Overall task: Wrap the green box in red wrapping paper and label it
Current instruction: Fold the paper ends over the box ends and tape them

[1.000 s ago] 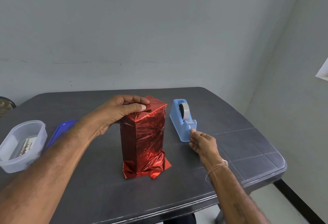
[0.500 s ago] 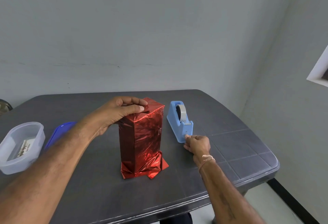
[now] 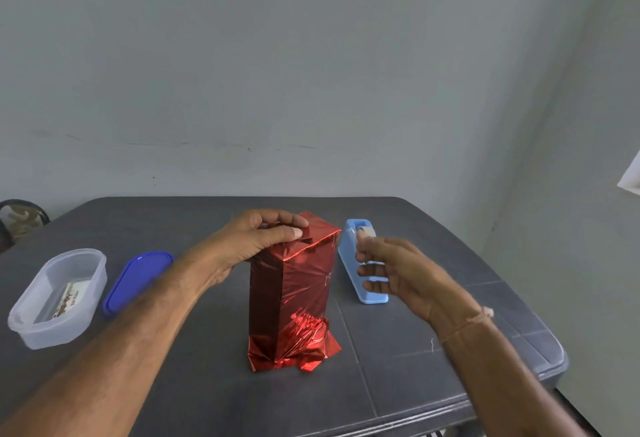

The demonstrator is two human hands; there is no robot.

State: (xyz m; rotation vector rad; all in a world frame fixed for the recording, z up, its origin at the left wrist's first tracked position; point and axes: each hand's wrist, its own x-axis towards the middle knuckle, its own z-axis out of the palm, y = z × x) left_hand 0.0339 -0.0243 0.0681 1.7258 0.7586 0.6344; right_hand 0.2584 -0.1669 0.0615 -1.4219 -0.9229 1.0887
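Note:
The box (image 3: 294,291) stands upright in the middle of the table, fully covered in shiny red wrapping paper, with loose crumpled paper flaring out at its base. My left hand (image 3: 263,239) grips the top of the box, its thumb pressing the folded paper flap down. My right hand (image 3: 391,270) hovers in the air just right of the box, in front of the light blue tape dispenser (image 3: 360,263). That hand is motion-blurred with fingers spread toward the box. Whether it holds a piece of tape does not show.
A clear plastic container (image 3: 55,298) with a printed slip inside sits at the table's left, its blue lid (image 3: 138,281) beside it. The dark grey table (image 3: 433,367) ends close on the right and near side. A wall rises behind.
My right hand has lifted from the front of the tape dispenser and moved up and left toward the box. The left hand has kept its hold on the box top.

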